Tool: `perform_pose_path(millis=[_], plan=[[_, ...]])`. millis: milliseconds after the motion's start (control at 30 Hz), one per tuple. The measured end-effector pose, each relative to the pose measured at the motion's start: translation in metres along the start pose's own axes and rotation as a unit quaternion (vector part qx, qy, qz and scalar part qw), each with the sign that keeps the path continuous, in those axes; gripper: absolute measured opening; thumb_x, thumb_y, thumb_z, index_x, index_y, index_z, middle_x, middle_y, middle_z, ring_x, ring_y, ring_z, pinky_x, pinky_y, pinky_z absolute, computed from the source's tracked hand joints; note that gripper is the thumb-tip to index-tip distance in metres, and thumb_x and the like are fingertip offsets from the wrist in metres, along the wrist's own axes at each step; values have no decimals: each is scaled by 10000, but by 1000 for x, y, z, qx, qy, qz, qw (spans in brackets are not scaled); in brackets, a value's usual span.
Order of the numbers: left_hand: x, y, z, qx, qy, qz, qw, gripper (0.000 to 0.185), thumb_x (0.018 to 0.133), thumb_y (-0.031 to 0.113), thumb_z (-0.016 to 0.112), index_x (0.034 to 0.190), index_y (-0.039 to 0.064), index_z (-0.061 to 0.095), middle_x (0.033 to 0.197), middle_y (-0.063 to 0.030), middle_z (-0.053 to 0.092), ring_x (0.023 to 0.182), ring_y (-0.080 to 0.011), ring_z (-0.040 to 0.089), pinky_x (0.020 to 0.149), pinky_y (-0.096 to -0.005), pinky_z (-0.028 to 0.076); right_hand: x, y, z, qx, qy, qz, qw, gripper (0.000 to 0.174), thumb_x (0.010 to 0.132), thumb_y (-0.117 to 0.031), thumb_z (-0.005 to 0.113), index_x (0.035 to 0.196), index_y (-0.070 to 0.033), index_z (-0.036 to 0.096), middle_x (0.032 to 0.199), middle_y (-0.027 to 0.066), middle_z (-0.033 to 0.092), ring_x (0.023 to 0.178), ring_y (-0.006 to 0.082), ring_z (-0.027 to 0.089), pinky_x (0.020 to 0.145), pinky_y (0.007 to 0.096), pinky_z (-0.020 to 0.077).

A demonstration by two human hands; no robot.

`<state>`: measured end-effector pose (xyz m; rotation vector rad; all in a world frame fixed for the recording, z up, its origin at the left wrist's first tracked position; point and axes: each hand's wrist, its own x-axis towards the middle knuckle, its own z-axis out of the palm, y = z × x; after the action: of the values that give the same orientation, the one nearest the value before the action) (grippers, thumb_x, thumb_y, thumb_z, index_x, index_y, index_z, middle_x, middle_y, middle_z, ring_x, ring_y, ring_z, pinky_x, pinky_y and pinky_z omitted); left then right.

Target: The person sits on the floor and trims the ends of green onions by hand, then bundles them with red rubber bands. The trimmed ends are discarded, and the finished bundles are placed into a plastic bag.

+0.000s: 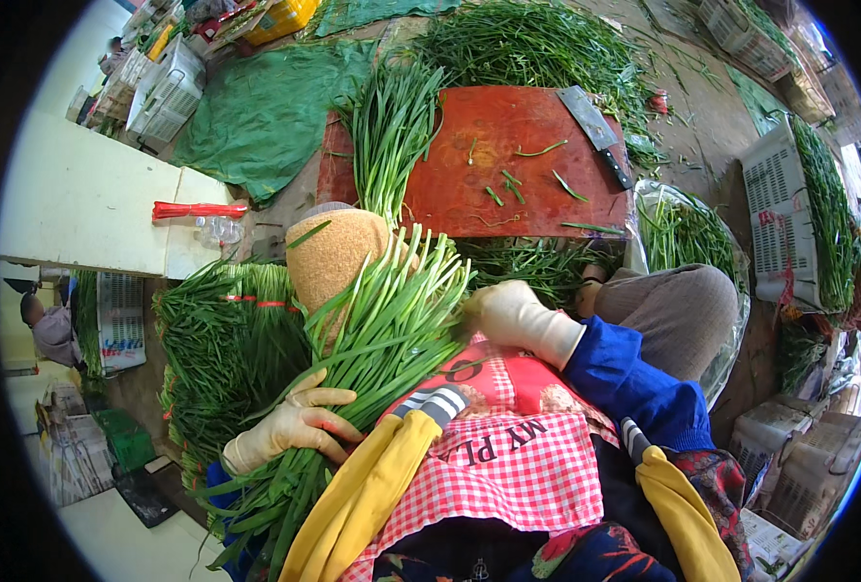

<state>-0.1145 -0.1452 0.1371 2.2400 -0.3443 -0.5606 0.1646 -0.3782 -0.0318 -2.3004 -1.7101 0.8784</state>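
A loose bunch of garlic chives (pixel 379 335) lies across my lap, its pale stem ends pointing up and away. My left hand (pixel 296 422), in a cream glove, is wrapped around its leafy lower part. Close to the bunch's right side is my gloved right hand (pixel 507 320), fingers curled. Its fingertips are blurred, so what they pinch is hidden. Ahead, on a red wooden board (pixel 503 174), lie a cleaver (pixel 594 134) with a black handle and several cut scraps. Another bunch of chives (pixel 394 131) rests on the board's left side.
Tied bundles of chives (pixel 234 349) are stacked at my left. A low white ledge (pixel 125 189) holds red ties (pixel 198 210) and a clear plastic bottle (pixel 219 230). Beyond the board lies a heap of chives (pixel 525 44). A filled white crate (pixel 787 211) stands at right.
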Motion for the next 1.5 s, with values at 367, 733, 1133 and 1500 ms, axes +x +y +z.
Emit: perform_pose_path(millis=[367, 733, 1133, 1500], plan=[[6, 0, -5, 6, -1, 21, 1000, 260, 872, 249, 562, 956, 358, 783, 1223, 162, 681, 1416, -153, 415, 1253, -439, 62, 9, 57, -22, 251, 173, 41, 951, 507, 914, -402, 655, 1251, -23, 633, 1144, 244, 694, 1059, 406, 666, 918, 438, 533], [4, 6, -16, -72, -3, 23, 997, 160, 930, 261, 632, 984, 265, 783, 1234, 70, 692, 1415, -236, 421, 1240, -470, 83, 37, 51, -44, -87, -37, 235, 967, 222, 882, -260, 630, 1010, -136, 762, 1008, 100, 756, 958, 283, 727, 833, 408, 568], [107, 27, -77, -231, 399, 233, 856, 280, 898, 354, 759, 893, 143, 574, 777, -61, 651, 904, -253, 594, 922, -390, 440, 14, -34, -57, 195, 188, -121, 955, 698, 809, -292, 757, 1412, -61, 494, 1274, 248, 614, 1099, 415, 632, 931, 458, 522], [77, -23, -70, -502, 632, 214, 551, 200, 1032, 225, 565, 1128, 51, 552, 940, -35, 506, 1012, -219, 576, 1106, -505, 430, -12, 102, 33, 51, -111, 136, 983, 659, 795, -450, 726, 1352, -124, 593, 1157, 187, 717, 1038, 363, 703, 886, 488, 556]])
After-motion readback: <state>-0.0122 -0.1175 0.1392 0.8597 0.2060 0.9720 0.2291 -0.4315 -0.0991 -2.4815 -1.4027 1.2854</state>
